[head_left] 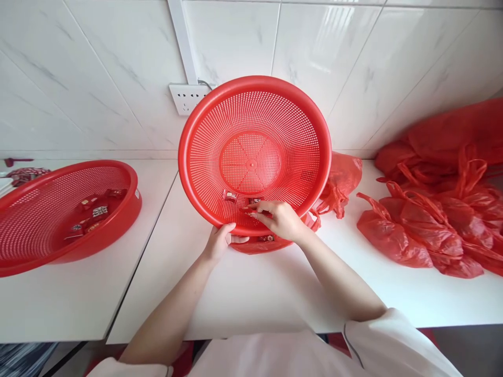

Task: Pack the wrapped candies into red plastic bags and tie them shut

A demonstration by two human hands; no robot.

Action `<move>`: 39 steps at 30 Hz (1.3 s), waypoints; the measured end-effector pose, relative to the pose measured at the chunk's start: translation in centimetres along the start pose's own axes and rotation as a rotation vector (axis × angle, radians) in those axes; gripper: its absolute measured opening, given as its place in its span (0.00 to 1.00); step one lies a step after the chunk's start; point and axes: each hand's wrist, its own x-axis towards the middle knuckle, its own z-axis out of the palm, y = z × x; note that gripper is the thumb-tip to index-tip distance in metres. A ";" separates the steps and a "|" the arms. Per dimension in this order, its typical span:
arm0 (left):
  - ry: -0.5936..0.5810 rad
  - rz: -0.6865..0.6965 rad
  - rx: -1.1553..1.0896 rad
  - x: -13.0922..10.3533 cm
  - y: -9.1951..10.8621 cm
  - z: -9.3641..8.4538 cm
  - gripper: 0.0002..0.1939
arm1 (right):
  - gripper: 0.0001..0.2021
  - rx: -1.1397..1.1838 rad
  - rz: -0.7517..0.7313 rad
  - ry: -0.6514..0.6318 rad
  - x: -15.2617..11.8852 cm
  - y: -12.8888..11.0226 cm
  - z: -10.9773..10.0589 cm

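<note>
A large red perforated basket (251, 86) stands tilted up in the middle, its opening facing me. My left hand (222, 241) grips its lower rim, thumb over the edge. Inside the basket, near the lower rim, my right hand (277, 217) has its fingers pinched together; what they hold, if anything, is too small to name. One small wrapped packet (229, 196) lies in the basket left of my right hand, and another (253, 201) is just above its fingers. Beneath the basket, a red plastic bag (261, 246) with small packets in it partly shows.
On the left, a second red basket (135, 193) leans with several small packets (100, 211) inside. Several tied red bags (396, 230) are piled on the white table (165, 303) at the right. Behind the baskets is a tiled wall with a socket panel (183, 99).
</note>
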 end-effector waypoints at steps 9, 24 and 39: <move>0.016 0.000 0.026 -0.1 0.1 0.0 0.23 | 0.31 -0.188 -0.017 -0.273 -0.5 0.3 -1.5; 0.091 0.044 0.009 0.5 0.4 -1.1 0.18 | 0.16 0.289 0.241 0.159 0.1 0.3 -1.2; 0.064 0.019 0.025 0.2 0.3 -0.4 0.19 | 0.18 0.808 0.388 0.355 0.8 0.4 -1.2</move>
